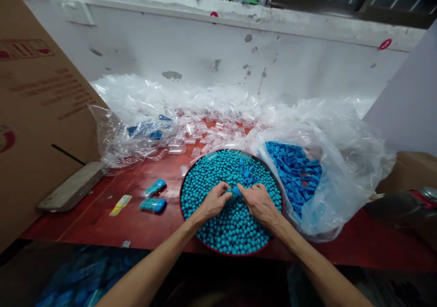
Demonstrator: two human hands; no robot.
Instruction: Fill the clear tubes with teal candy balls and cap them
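Both hands meet above a round red-rimmed tray (181,205) full of small teal balls (235,234). My left hand (215,200) pinches the left end of a small blue plastic piece (236,191); my right hand (259,202) grips its right end. Fingers partly hide the piece, and I cannot tell whether balls are inside it. Just beyond the hands, a few loose blue plastic parts (248,174) lie on the balls. Left of the tray, two blue pieces (153,205) with clear sections holding teal balls rest on the table.
An open plastic bag of blue parts (293,170) lies right of the tray. Clear plastic sleeves (215,134) are scattered behind it. Another clear bag (133,134) and a cardboard box (44,106) stand left, near a yellow-and-white label (121,204). A jar (403,207) is far right.
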